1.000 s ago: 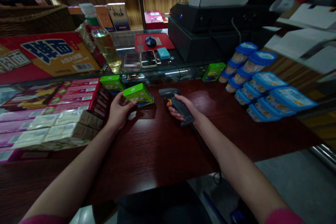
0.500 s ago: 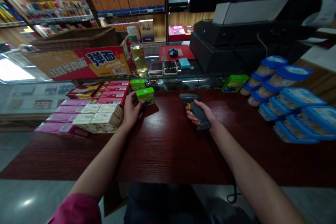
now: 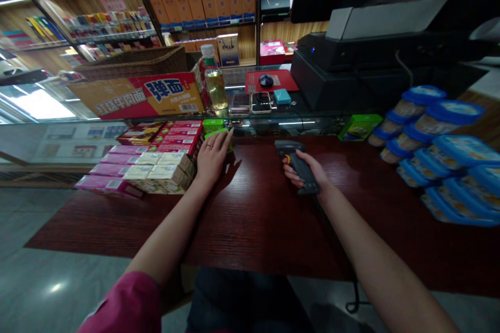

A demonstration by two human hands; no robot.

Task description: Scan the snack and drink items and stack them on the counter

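My left hand lies palm down over a small green box, its fingers stretched across the top and hiding most of it. Another green box stands just behind. To the left of that hand are red boxes, cream-coloured packs and pink boxes in rows. My right hand is wrapped round the grip of a dark barcode scanner, held over the dark red wooden table. The scanner's head points left, and its cable runs down past my forearm.
Blue-lidded tubs and round jars are stacked at the right, beside a green box. Behind the table, a glass counter holds a bottle, a mouse, a noodle carton and a black till.
My left hand has shifted from the left side of the small green box to lie over its top, fingers now extended. My right hand still holds the scanner. The view has turned slightly left.
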